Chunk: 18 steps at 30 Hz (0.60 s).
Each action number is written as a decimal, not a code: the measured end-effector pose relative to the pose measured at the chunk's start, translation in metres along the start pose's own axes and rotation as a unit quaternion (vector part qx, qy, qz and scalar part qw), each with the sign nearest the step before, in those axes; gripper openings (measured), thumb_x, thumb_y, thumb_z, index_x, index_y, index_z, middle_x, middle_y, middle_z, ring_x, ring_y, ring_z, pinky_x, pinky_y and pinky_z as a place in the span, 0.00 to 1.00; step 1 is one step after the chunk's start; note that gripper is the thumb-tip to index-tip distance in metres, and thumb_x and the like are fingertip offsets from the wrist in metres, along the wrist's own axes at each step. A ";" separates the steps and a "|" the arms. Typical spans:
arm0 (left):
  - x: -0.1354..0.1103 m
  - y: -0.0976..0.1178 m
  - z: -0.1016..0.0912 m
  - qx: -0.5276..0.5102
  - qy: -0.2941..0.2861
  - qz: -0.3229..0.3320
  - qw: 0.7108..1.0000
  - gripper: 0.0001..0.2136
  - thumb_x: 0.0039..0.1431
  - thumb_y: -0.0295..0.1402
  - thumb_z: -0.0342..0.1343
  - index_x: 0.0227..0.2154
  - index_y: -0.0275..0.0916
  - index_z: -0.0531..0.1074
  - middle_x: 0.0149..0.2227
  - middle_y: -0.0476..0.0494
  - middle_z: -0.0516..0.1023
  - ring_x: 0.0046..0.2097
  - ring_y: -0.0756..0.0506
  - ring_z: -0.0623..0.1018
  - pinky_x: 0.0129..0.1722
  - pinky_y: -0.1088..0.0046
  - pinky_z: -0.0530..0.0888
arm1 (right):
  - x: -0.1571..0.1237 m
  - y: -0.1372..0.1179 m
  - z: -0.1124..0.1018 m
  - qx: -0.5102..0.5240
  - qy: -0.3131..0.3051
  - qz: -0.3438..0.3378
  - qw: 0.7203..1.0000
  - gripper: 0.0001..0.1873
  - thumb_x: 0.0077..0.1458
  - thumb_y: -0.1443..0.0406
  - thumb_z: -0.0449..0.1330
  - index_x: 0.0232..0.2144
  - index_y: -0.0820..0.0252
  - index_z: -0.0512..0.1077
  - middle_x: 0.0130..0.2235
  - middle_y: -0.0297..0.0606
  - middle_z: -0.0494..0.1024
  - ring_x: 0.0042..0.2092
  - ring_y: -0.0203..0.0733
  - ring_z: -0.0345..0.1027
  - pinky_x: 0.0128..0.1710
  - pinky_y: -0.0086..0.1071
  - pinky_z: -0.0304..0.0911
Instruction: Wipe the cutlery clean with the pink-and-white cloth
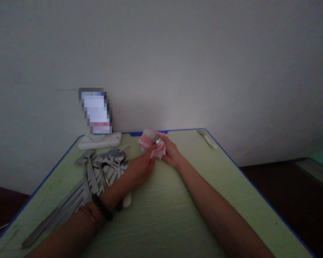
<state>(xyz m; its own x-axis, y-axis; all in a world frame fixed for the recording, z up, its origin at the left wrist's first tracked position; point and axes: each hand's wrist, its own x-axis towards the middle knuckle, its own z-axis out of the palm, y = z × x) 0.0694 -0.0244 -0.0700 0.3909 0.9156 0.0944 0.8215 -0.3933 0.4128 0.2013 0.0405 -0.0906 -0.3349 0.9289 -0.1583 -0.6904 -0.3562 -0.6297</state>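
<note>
A small metal fork (158, 139) is held up over the far middle of the table, its tines against a pink and white cloth (146, 137). My left hand (140, 167) is closed on the fork's handle, of which a pale bit shows near the fingertips. Beneath and behind the fork, my right hand (172, 152) grips the cloth; some of its fingers are hidden by the fabric. Under my left forearm and to its left lies a heap of cutlery (86, 181), with spoons, forks and long-handled pieces overlapping.
At the far right corner of the pale green table (172, 222) lies a white-handled utensil (210, 141) with a metal head. A lit phone (98, 113), its screen blurred, stands on a white base (100, 140) at the back left. A grey wall (172, 64) rises behind the table's blue edge.
</note>
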 end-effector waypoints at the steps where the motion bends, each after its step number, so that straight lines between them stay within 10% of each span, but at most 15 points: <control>1: 0.000 0.000 0.000 0.004 -0.002 -0.002 1.000 0.21 0.63 0.34 0.37 0.58 0.36 0.52 0.40 0.35 0.78 0.37 0.40 0.79 0.37 0.64 0.72 | 0.000 0.000 -0.001 -0.004 0.007 0.002 1.000 0.12 0.56 0.65 0.49 0.36 0.65 0.71 0.28 0.37 0.79 0.30 0.36 0.72 0.35 0.29 0.68; 18: 0.000 0.000 0.000 0.016 -0.004 0.013 1.000 0.20 0.64 0.35 0.38 0.58 0.39 0.53 0.40 0.37 0.78 0.38 0.40 0.79 0.37 0.65 0.71 | -0.001 0.002 0.003 -0.023 -0.011 -0.009 1.000 0.12 0.58 0.67 0.48 0.39 0.62 0.70 0.30 0.37 0.79 0.30 0.36 0.72 0.35 0.29 0.69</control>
<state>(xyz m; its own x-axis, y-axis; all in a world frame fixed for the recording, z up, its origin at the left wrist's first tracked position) 0.0696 -0.0248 -0.0703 0.4160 0.9041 0.0982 0.8234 -0.4203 0.3812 0.1987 0.0383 -0.0898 -0.3375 0.9323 -0.1298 -0.6664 -0.3340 -0.6666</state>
